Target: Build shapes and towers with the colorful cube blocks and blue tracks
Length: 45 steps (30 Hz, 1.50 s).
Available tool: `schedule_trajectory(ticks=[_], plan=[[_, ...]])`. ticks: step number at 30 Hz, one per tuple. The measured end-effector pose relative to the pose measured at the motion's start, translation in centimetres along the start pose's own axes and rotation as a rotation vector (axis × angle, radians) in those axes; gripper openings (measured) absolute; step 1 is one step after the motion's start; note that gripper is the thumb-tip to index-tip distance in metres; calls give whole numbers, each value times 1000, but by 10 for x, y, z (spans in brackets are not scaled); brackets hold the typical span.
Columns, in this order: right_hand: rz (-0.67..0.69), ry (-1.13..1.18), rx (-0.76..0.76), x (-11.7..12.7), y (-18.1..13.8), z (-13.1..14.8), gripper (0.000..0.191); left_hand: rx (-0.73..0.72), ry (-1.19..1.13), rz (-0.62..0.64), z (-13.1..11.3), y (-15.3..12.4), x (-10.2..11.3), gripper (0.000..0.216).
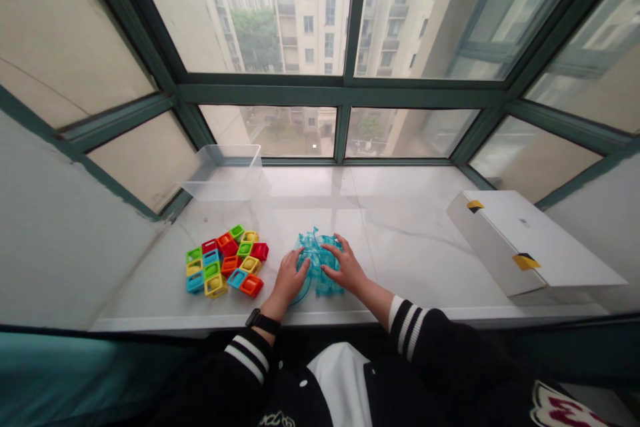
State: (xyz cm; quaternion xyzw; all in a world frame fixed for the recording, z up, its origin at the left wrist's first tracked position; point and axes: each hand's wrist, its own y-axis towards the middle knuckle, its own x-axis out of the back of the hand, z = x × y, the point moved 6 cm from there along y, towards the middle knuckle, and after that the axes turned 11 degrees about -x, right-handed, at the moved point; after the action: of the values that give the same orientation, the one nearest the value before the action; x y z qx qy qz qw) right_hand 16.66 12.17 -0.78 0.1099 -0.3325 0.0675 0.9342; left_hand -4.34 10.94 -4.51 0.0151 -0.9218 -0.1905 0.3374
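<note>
We cannot make out much of the blue plastic pieces (314,247). They are see-through, heaped together, and partly covered by both hands, so their shapes and number stay unclear. We see only curved edges and a few points sticking up at the far side. The heap lies on the white stone sill (400,227), near its front edge and about the middle of its width, just right of the coloured blocks (226,261) and apart from them. The blocks are small open frames in red, orange, yellow, green and blue, packed side by side in a loose cluster.

The person's body is cut off at the bottom of the picture, and only dark sleeves with striped cuffs show. A white box (525,243) at the right runs over the sill's front edge, and its near corner blurs out. A clear tub (225,170) stands at the back left, against the window frame.

The left hand (289,277) reaches in from below, a watch (263,320) on its wrist, its fingers bent onto the heap's left edge. We cannot tell whether they pinch a piece. The right hand (345,268) comes in at a slant from the right, palm down, fingers stretched and spread over the top of the heap, resting on it without closing on anything.
</note>
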Motion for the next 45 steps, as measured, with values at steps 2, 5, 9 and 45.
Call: schedule_trajectory(ticks=[2, 5, 9, 45], plan=[[4, -9, -7, 8, -8, -5, 60, -5, -9, 17, -6, -2, -8, 51], [21, -16, -11, 18, -20, -12, 60, -7, -18, 38, -15, -7, -19, 50], [28, -19, -17, 30, -32, -19, 59, -26, -34, 63, -24, -9, -28, 48], [-164, -200, 158, 80, -101, -5, 47, -359, 42, 68, -109, -48, 5, 46]])
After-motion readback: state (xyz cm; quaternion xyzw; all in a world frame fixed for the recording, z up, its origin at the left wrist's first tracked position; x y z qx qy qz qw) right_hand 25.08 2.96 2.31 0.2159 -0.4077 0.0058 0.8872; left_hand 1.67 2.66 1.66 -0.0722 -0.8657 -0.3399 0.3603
